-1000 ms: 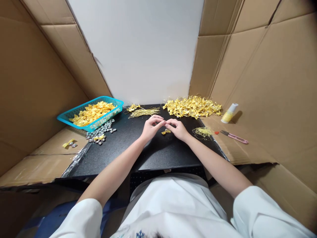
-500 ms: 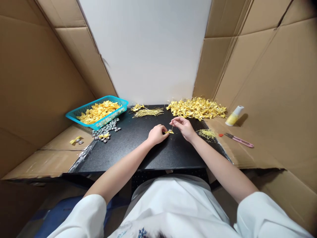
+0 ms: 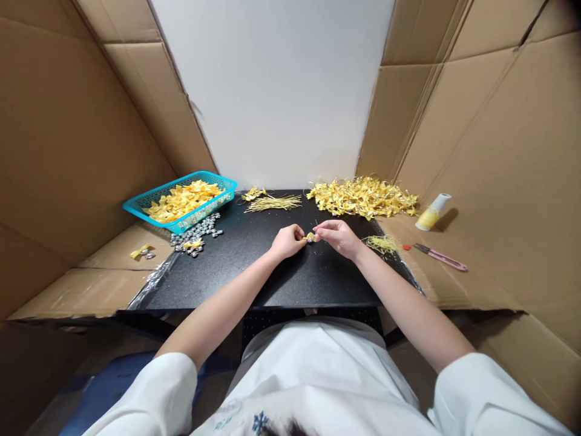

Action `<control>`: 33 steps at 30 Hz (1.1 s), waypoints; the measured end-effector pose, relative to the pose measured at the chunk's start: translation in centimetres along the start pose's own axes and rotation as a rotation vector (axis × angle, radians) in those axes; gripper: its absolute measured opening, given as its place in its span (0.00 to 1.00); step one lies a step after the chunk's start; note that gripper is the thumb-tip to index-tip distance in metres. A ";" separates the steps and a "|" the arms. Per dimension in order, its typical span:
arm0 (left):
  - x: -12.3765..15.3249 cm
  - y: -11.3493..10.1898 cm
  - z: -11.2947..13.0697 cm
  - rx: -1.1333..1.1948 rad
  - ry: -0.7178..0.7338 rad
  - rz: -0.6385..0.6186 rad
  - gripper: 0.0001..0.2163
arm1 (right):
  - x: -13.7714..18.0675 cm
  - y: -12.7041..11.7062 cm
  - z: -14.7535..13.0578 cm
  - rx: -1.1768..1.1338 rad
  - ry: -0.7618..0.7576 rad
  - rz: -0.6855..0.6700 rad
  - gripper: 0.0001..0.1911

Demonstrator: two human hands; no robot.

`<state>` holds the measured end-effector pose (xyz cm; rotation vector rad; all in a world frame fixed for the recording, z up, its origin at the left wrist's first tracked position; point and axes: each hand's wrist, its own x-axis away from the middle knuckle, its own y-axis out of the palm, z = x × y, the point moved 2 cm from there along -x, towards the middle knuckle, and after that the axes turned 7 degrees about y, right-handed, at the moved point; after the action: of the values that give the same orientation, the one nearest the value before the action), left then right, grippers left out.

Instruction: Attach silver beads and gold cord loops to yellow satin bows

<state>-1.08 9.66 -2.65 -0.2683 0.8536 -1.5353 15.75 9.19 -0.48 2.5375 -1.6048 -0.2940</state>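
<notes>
Over the middle of the black tabletop [image 3: 218, 284], my left hand [image 3: 289, 241] pinches the left side of a small yellow ribbon bow [image 3: 310, 237]. A silvery bell seems to sit at the bow's centre. My right hand [image 3: 339, 238] is closed at the bow's right side, thumb and forefinger pressed together. A thin strand sticks up from those fingertips, perhaps a cord or tie; its lower end is hidden by the fingers. Beyond the hands lies a bundle of straight golden ties [image 3: 273, 203].
At left stands a turquoise basket [image 3: 131, 206] of yellow bows, with silver bells [image 3: 200, 230] beside it. A heap of finished-looking bows [image 3: 363, 198] lies back right. Thread clippings [image 3: 381, 244], pink-handled snips [image 3: 441, 257] and a spool of thread [image 3: 433, 212] are at right. Cardboard walls flank the table.
My right hand has come down and closer to the bow, from holding the strand above it. The bow has turned in my left fingers. The camera view has shifted slightly.
</notes>
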 end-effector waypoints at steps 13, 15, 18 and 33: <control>-0.3 -1.4 -0.7 0.188 -0.048 -0.030 0.10 | -1.3 -1.7 1.1 0.178 -0.072 0.259 0.18; -0.4 -1.2 -0.9 0.239 -0.057 -0.030 0.12 | -1.4 -1.8 1.3 0.237 -0.096 0.273 0.17; -0.5 -0.9 -0.9 0.321 -0.073 -0.023 0.12 | -1.5 -1.7 1.7 0.328 -0.131 0.279 0.15; -0.2 -0.1 -0.3 0.626 -0.109 0.103 0.14 | -1.9 -0.6 3.6 0.484 -0.190 0.188 0.12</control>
<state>-1.33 9.94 -2.77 0.1468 0.2674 -1.5950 14.64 11.12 -3.93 2.7238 -2.2031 -0.1413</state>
